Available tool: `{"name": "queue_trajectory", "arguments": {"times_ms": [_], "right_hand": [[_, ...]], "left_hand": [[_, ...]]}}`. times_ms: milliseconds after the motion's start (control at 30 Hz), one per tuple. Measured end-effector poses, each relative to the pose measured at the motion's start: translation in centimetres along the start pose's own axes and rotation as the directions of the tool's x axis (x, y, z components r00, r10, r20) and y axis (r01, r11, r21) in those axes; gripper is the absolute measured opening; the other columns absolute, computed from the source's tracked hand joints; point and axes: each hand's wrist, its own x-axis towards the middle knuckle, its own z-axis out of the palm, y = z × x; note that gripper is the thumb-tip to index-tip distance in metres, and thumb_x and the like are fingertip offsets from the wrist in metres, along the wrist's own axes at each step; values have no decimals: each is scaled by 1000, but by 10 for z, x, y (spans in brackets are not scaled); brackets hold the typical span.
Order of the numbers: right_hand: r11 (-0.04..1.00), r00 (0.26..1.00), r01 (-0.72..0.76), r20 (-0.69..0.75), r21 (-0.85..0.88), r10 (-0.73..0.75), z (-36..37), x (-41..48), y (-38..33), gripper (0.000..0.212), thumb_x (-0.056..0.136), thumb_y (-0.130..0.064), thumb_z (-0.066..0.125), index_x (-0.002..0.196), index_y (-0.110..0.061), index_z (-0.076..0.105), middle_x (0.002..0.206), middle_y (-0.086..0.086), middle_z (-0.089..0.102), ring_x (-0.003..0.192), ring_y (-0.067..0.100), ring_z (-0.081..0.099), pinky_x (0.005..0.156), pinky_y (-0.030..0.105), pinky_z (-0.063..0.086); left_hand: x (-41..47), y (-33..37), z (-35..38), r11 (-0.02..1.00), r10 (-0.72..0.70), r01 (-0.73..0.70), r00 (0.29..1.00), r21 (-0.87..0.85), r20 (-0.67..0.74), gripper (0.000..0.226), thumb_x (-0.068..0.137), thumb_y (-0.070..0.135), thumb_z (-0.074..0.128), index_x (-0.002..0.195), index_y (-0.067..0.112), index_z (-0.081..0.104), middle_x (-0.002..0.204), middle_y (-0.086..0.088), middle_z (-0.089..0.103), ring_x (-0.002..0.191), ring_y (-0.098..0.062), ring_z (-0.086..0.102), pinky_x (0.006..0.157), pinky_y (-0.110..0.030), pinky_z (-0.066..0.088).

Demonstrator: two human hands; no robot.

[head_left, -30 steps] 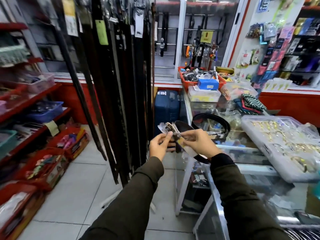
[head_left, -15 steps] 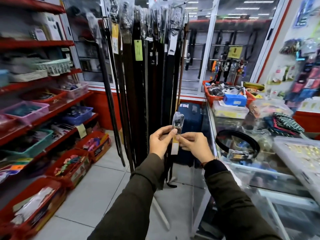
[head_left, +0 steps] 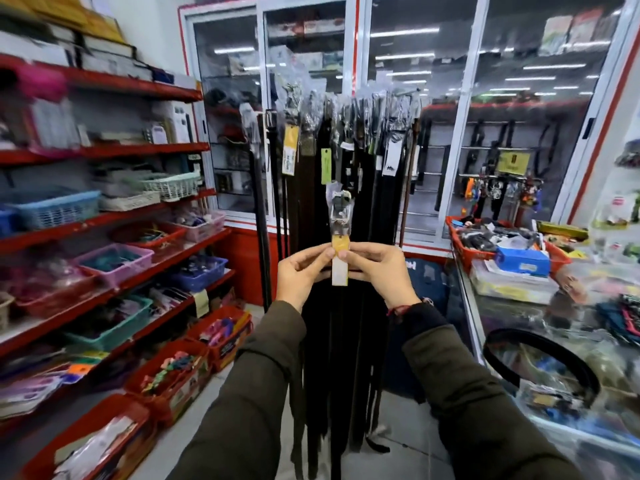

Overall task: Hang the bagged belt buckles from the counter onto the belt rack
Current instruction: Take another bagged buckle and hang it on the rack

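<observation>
Head view: both hands (head_left: pixel 341 271) pinch bagged buckle (head_left: pixel 340 216) before belt rack (head_left: pixel 346 140).

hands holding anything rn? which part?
Yes. Both hands, left and right, pinch the bagged belt buckle at its lower end, by the yellow tag, buckle pointing up.

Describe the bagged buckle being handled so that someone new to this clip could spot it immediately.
Find the belt rack of dark hanging belts in front of the glass cabinets. Just before it, the left hand and right hand pinch a bagged buckle upright between them. Unlike the bagged buckles already at the top of the rack, it sits lower, with a yellow and white tag at the fingertips.
</observation>
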Motion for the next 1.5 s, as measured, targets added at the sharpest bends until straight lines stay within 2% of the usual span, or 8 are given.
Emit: {"name": "queue_trajectory", "arguments": {"times_ms": [533, 667, 867, 1000, 1133, 1233, 1367, 1500], "right_hand": [[960, 967, 251, -72, 121, -244, 96, 111, -119, 28, 84, -8, 77, 108, 4, 73, 94, 20, 75, 83, 24, 74, 69, 34, 65], [972, 971, 229, -83, 61, -224, 104, 130, -128, 22, 81, -13, 81, 100, -3, 76, 94, 19, 77, 88, 28, 76, 76, 44, 64], [984, 983, 175, -65, 15, -174, 110, 143, -125, 15, 82, -7, 78, 95, -1, 75, 86, 17, 75, 73, 24, 73, 63, 31, 65], [985, 976, 163, -137, -53, -169, 105, 152, -106, 21, 82, -10, 78, 101, -1, 75, 99, 22, 77, 88, 30, 76, 69, 37, 65], [923, 942, 244, -154, -298, -299, 100, 156, -82, 22, 85, -16, 70, 105, -11, 76, 98, 11, 78, 92, 22, 75, 87, 48, 61], [869, 930, 275, -116, -411, -350, 94, 142, -67, 29, 93, -13, 60, 120, -8, 69, 114, 8, 74, 100, 18, 70, 95, 33, 57], [736, 851, 370, -110, -567, -513, 79, 116, -38, 36, 97, -12, 54, 132, -12, 58, 133, 6, 60, 122, 16, 58, 104, 30, 47], [621, 817, 321, -123, -715, -563, 53, 88, -2, 43, 99, -17, 50, 142, -18, 48, 148, 0, 44, 138, 11, 42, 114, 29, 38]], "left_hand": [[101, 154, 0, 964, 266, -262, 950, 44, -166, 24, 89, 14, 72, 108, 0, 74, 100, -19, 76, 79, -20, 73, 59, -25, 60], [116, 167, -4, 968, 249, -243, 952, 55, -177, 22, 89, 13, 71, 107, 0, 74, 97, -18, 75, 71, -14, 74, 59, -23, 59], [130, 165, -12, 989, 144, -139, 974, 40, -173, 19, 89, 12, 71, 104, 1, 74, 80, -9, 74, 57, -6, 71, 52, -19, 56], [136, 150, -12, 991, 122, -109, 979, 83, -165, 24, 90, 13, 71, 109, -1, 73, 92, -15, 75, 70, -15, 75, 55, -22, 59], [142, 126, -13, 942, 262, -211, 949, 261, -177, 24, 92, 10, 66, 115, 6, 72, 108, -13, 75, 102, -26, 72, 84, -39, 62], [131, 107, -8, 863, 413, -320, 892, 391, -182, 32, 95, 5, 57, 126, 12, 65, 123, -3, 68, 110, -15, 66, 97, -27, 55], [108, 75, 2, 628, 665, -528, 745, 572, -43, 42, 97, 4, 49, 138, 14, 55, 140, 2, 52, 133, -8, 47, 112, -23, 40], [87, 33, 8, 456, 628, -569, 750, 685, 205, 52, 97, 6, 45, 148, 19, 43, 160, 2, 32, 154, -15, 15, 126, -42, 18]]}}
